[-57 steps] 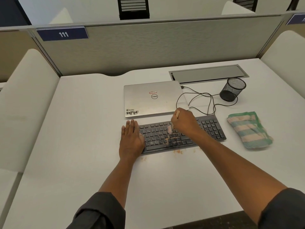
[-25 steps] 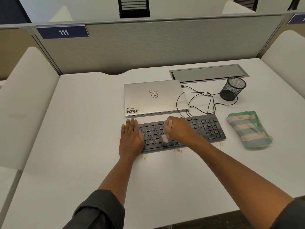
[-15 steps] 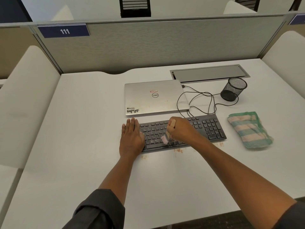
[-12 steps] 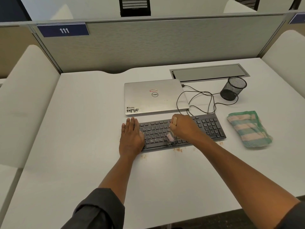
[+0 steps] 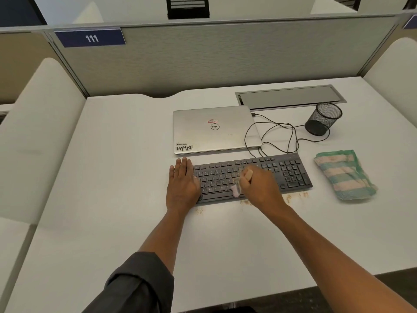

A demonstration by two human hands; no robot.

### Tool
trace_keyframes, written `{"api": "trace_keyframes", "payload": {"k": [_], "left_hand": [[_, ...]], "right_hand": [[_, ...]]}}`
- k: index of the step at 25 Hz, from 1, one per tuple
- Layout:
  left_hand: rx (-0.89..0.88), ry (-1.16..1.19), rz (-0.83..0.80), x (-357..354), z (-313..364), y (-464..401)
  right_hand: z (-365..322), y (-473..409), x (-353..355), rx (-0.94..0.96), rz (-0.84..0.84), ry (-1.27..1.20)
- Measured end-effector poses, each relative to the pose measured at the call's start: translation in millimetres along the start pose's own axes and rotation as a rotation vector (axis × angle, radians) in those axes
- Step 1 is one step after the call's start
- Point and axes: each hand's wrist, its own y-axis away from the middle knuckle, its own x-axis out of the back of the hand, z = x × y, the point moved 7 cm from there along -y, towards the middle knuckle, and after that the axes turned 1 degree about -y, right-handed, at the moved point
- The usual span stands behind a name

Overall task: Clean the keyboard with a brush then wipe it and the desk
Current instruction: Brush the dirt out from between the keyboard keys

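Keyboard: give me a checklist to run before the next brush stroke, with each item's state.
1. Left hand flat on the keyboard's left end, steadying it: ok.
2. Right hand shut on the brush: ok.
3. Bristles on the keys: ok, at the lower rows.
4. Keys free of crumbs: cannot tell.
5. Desk in front of the keyboard clean: not ok, crumbs lie there.
6. Cloth within reach for wiping: ok, right of the keyboard.
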Motion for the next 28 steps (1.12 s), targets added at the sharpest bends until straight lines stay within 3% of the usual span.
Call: {"api": "trace_keyframes", "payload": {"k": [5, 11, 15, 22, 28], "left_hand": [[-0.013, -0.014, 0.004, 0, 0, 0], [0.0, -0.004, -0.011, -2, -1, -1], [-0.014, -0.008, 0.005, 0, 0, 0], [-0.01, -0.001, 0.003, 0, 0, 0], [-0.011, -0.004, -0.009, -1, -1, 1]], "right_hand": [[-18, 36, -44, -0.071, -0.151, -0.403], [-10, 41, -25, -0.023, 0.125, -0.158], [-21, 52, -49, -0.028, -0.037, -0.401], [7, 41, -20, -0.11, 0.146, -0.216], [-12, 10, -25, -0.023, 0.044, -0.266]]}}
